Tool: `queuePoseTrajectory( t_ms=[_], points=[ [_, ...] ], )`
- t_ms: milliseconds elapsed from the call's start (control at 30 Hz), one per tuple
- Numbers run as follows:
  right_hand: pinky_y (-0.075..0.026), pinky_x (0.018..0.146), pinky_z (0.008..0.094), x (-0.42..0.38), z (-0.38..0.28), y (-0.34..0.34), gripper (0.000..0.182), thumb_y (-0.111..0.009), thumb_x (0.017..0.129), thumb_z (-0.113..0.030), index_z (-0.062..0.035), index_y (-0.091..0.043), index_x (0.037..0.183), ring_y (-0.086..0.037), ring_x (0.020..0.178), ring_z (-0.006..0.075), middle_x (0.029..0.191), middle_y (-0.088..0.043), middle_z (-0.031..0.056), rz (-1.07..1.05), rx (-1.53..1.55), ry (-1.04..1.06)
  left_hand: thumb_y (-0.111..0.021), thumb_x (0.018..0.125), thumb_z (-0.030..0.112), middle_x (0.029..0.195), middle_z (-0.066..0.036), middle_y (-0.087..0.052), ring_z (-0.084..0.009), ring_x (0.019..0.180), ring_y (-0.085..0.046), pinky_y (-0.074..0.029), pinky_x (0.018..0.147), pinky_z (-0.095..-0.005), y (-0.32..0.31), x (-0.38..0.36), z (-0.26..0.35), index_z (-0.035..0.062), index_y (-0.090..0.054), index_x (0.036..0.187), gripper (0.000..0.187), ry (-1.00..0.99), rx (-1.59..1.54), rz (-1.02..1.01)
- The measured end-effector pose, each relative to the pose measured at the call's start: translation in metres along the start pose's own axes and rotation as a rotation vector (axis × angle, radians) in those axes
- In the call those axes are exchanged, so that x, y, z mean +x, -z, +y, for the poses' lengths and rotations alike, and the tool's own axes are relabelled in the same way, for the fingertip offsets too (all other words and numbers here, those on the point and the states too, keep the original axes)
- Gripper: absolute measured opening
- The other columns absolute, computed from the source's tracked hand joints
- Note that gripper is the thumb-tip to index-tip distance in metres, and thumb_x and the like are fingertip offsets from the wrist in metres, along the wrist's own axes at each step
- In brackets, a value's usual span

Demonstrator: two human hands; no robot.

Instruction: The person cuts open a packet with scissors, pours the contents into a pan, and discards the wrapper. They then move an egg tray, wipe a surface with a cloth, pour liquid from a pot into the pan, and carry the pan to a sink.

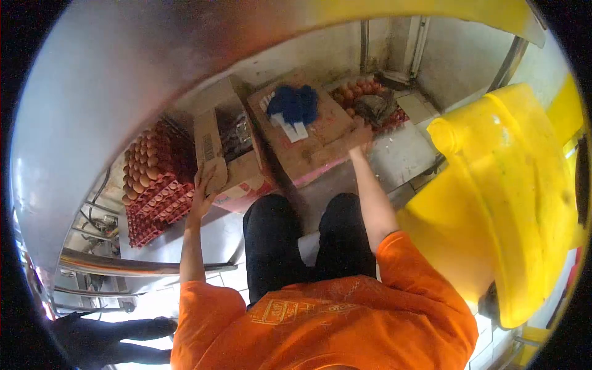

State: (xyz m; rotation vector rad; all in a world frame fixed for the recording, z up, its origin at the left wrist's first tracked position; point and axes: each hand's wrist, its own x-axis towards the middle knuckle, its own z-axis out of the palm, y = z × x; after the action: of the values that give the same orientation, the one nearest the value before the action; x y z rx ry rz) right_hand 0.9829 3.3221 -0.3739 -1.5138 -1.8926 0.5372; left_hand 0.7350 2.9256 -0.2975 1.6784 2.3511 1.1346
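Observation:
My left hand (206,184) lies against the front left corner of an open cardboard box (242,171), its fingers apart on a flap. Inside that box are shiny, wrapped items I cannot make out. To the right stands a closed cardboard box (320,145) with a dark blue cloth (293,105) and white strips on top. My right hand (361,139) touches this box's front right corner; how its fingers are set is too unclear to tell. Just behind that hand, a tray of eggs (354,91) holds a crumpled dark bag (376,108).
Stacked red trays of eggs (145,179) stand at the left on the low metal shelf. A large yellow plastic object (505,203) fills the right side. Metal rails (123,262) run at the lower left, near a person's dark-clothed legs (117,339). A curved metal surface spans the upper left.

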Motion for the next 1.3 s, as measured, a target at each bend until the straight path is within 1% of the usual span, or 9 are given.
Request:
queuePoseTrajectory(
  t_ms=[133,300,400,600,833,1033,1100,1200,1300],
  points=[
    [-0.031,0.085,0.0579,-0.033,-0.022,0.006,0.038,-0.059,0.071,-0.038,-0.0159,-0.06,0.102,-0.053,0.095,0.0332,0.098,-0.058,0.0146,0.235,-0.228,0.387,-0.057,0.077,0.034,0.142,-0.014,-0.018,-0.0324,0.13,-0.02,-0.022,0.105,-0.04,-0.002,0.0,-0.011,0.0141,-0.041,0.13,0.059,0.008,0.078,-0.014],
    [-0.026,0.097,0.0461,-0.043,-0.069,0.04,0.041,-0.044,0.082,-0.044,-0.0117,-0.064,0.096,-0.054,0.096,0.0252,0.092,-0.062,0.0137,-0.432,-0.151,0.321,-0.057,0.077,0.037,0.143,-0.014,-0.016,-0.0315,0.13,-0.019,-0.021,0.105,-0.0407,0.001,0.003,0.015,0.0153,-0.041,0.131,0.06,0.008,0.063,0.001],
    [-0.048,0.064,0.0407,-0.04,-0.041,-0.03,0.023,-0.057,0.073,-0.021,-0.0046,-0.065,0.086,-0.062,0.072,0.0338,0.076,-0.063,0.0188,0.084,-0.006,0.457,-0.058,0.077,0.037,0.142,-0.014,-0.017,-0.0312,0.13,-0.019,-0.02,0.105,-0.0408,-0.001,-0.001,-0.011,0.0147,-0.041,0.13,0.06,-0.018,0.067,-0.003],
    [-0.031,0.095,0.0415,-0.024,-0.028,-0.046,0.038,-0.05,0.076,-0.042,-0.0089,-0.066,0.084,-0.054,0.097,0.027,0.093,-0.062,0.0139,-0.288,-0.086,0.352,-0.058,0.077,0.034,0.142,-0.015,-0.019,-0.0319,0.13,-0.02,-0.022,0.105,-0.0412,0.001,0.004,0.004,0.0145,-0.039,0.132,0.061,0.02,0.099,-0.031],
    [-0.044,0.06,0.0315,0.031,-0.006,0.055,0.013,-0.058,0.074,-0.014,-0.0003,-0.058,0.074,-0.058,0.069,0.0237,0.073,-0.059,0.0131,0.722,0.493,0.183,-0.058,0.077,0.032,0.142,-0.017,-0.017,-0.0331,0.129,-0.022,-0.023,0.104,-0.0413,0.002,0.002,0.004,0.0135,-0.041,0.13,0.059,0.055,0.158,-0.036],
    [-0.047,0.062,0.0375,0.1,0.091,-0.012,0.033,-0.045,0.088,-0.03,-0.0027,-0.064,0.09,-0.062,0.072,0.027,0.084,-0.063,0.0208,0.28,1.082,0.022,-0.061,0.076,0.034,0.134,-0.025,-0.03,-0.0348,0.124,-0.031,-0.033,0.098,-0.0418,-0.027,0.023,0.089,0.0102,-0.045,0.124,0.055,0.106,0.61,-0.111],
    [-0.045,0.069,0.0403,0.068,0.045,0.015,0.041,-0.04,0.088,-0.037,-0.0024,-0.063,0.092,-0.06,0.08,0.0315,0.088,-0.062,0.0218,0.098,0.697,0.001,-0.057,0.081,0.035,0.116,-0.025,-0.05,-0.0304,0.103,-0.053,-0.042,0.084,-0.0445,-0.067,0.025,0.128,0.0082,-0.048,0.118,0.047,0.609,0.198,-0.185],
    [-0.044,0.078,0.0444,0.051,0.035,-0.025,0.051,-0.04,0.086,-0.045,-0.0023,-0.057,0.108,-0.055,0.094,0.037,0.098,-0.059,0.0252,-0.124,0.514,0.083,-0.052,0.084,0.028,0.122,-0.026,-0.044,-0.0393,0.113,-0.042,-0.031,0.097,-0.0418,-0.17,0.028,0.128,-0.0077,-0.038,0.122,0.054,0.026,-0.043,0.294],
    [-0.043,0.071,0.0457,0.028,0.018,-0.043,0.042,-0.051,0.083,-0.039,-0.0006,-0.058,0.099,-0.057,0.083,0.0383,0.084,-0.06,0.0254,0.15,0.373,0.115,-0.047,0.087,0.039,0.119,-0.025,-0.046,-0.0346,0.109,-0.045,-0.032,0.095,-0.0349,-0.219,0.058,0.107,-0.0071,-0.035,0.123,0.059,0.405,-0.38,0.237]
  ],
)
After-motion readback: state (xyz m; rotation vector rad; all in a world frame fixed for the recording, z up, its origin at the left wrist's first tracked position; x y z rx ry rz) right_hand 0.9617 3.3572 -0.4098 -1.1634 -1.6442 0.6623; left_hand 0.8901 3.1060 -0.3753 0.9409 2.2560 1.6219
